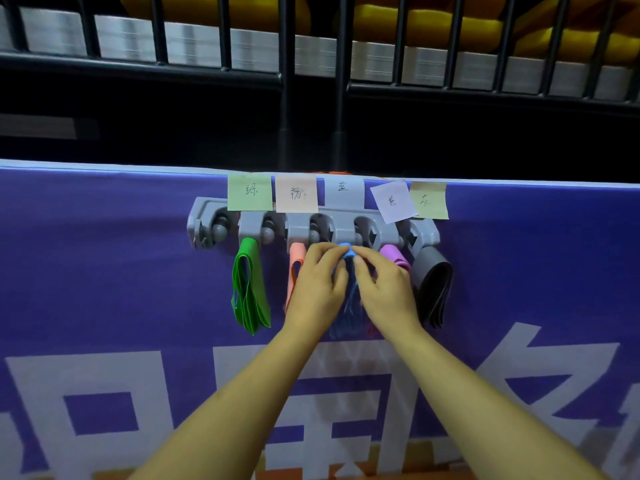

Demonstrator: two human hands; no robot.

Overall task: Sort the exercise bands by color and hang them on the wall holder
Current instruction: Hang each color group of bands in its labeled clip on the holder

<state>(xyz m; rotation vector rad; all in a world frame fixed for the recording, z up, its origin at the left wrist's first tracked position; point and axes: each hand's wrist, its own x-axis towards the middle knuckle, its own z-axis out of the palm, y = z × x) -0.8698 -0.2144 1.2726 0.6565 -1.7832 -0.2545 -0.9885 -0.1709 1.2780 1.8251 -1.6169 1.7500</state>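
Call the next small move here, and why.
Probably seat the top of the blue bands fully on the holder under the blue note, then let go. The left hand and right hand both pinch that top right at the holder, while green bands, pink bands, purple bands and grey bands already hang there.

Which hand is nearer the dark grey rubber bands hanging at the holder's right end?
Right. The right hand pinches the blue rubber band just left of the dark grey rubber bands; the left hand pinches it too, farther left, over the pink band.
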